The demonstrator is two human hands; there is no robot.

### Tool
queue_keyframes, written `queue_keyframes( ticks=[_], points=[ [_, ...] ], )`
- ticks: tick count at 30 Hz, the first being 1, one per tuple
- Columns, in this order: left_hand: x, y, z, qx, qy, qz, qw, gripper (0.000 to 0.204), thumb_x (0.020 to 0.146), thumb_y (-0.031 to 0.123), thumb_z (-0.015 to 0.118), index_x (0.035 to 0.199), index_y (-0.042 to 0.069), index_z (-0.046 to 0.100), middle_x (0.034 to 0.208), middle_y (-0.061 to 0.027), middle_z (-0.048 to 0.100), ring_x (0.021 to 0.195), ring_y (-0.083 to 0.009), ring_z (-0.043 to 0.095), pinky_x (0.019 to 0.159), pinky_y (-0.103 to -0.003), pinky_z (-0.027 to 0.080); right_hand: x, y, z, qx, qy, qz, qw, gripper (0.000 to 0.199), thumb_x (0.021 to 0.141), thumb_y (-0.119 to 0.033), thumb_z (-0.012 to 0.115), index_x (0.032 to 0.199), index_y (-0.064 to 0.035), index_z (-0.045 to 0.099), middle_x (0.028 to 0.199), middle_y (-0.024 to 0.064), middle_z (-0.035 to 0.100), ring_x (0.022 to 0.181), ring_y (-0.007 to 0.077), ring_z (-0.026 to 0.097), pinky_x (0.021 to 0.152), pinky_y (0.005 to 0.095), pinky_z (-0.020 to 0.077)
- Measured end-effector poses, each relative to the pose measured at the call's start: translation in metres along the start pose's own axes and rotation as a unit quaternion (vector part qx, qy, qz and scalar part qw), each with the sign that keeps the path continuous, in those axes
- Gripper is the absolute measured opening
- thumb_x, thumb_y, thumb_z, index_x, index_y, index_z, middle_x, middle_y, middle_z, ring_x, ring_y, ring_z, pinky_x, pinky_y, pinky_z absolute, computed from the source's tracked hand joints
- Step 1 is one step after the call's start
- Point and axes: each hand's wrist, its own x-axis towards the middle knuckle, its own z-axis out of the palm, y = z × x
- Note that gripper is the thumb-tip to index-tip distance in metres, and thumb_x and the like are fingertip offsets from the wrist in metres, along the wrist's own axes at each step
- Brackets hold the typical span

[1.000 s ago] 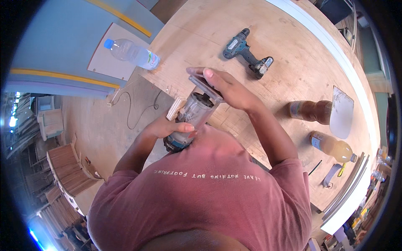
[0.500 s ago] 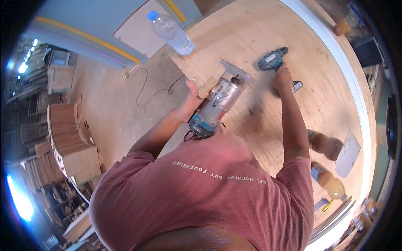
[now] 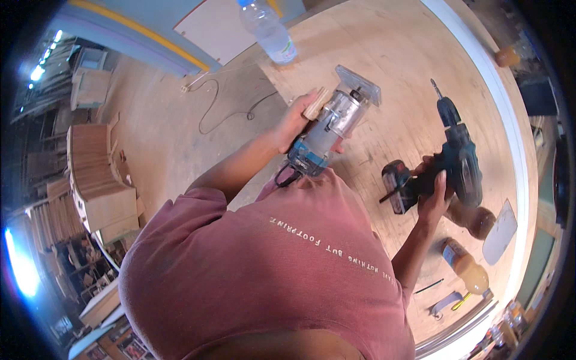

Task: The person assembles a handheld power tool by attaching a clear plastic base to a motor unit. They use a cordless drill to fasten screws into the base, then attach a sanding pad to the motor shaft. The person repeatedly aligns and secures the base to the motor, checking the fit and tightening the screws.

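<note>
My left hand (image 3: 293, 125) is closed around a trim router (image 3: 316, 146) with a blue motor end and a clear base pointing away from me. A short light wood block (image 3: 317, 102) sits between that hand's thumb side and the router body. On the right, my right hand (image 3: 433, 203) grips the handle of a dark teal cordless drill (image 3: 463, 162), raised over the table. The drill's long bit (image 3: 436, 89) points away, and its battery (image 3: 396, 187) faces left.
A water bottle (image 3: 273, 37) stands at the table's far left corner. Near the right edge lie a brown bottle (image 3: 473, 223), a bottle of yellowish liquid (image 3: 465, 269), a white plate-like piece (image 3: 500, 233) and a yellow-handled tool (image 3: 461, 302). A cable (image 3: 210, 108) runs over the floor.
My right hand has lifted the drill from the table's far side and brought it nearer and rightward. My left hand still holds the router, slightly farther right in the picture.
</note>
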Motion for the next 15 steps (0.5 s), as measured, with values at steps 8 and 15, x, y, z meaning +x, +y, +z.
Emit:
queue_keyframes(
  ticks=[8, 15],
  points=[
    [0.043, 0.028, 0.029, 0.106, -0.029, -0.016, 0.994, 0.082, 0.100, 0.068, 0.021, 0.144, 0.005, 0.048, 0.118, -0.0288, 0.067, 0.091, -0.0417, 0.071, 0.081, -0.051, 0.059, -0.084, -0.017, 0.021, -0.058, 0.052, 0.015, 0.997, 0.061, 0.088, -0.037, 0.074, 0.126, 0.0054, 0.053, 0.087, 0.0124, 0.064, 0.068, 0.0187, 0.061, 0.063, 0.0319, 0.0513],
    [0.046, 0.032, 0.057, 0.090, -0.047, -0.008, 0.995, 0.081, 0.099, 0.068, 0.024, 0.136, 0.003, 0.054, 0.108, -0.0260, 0.070, 0.081, -0.0390, 0.072, 0.074, -0.049, 0.060, -0.081, -0.031, 0.043, -0.037, 0.032, -0.007, 0.999, 0.050, 0.088, -0.030, 0.075, 0.120, 0.0059, 0.059, 0.092, 0.0143, 0.068, 0.069, 0.0190, 0.063, 0.065, 0.0310, 0.0514]
  ],
)
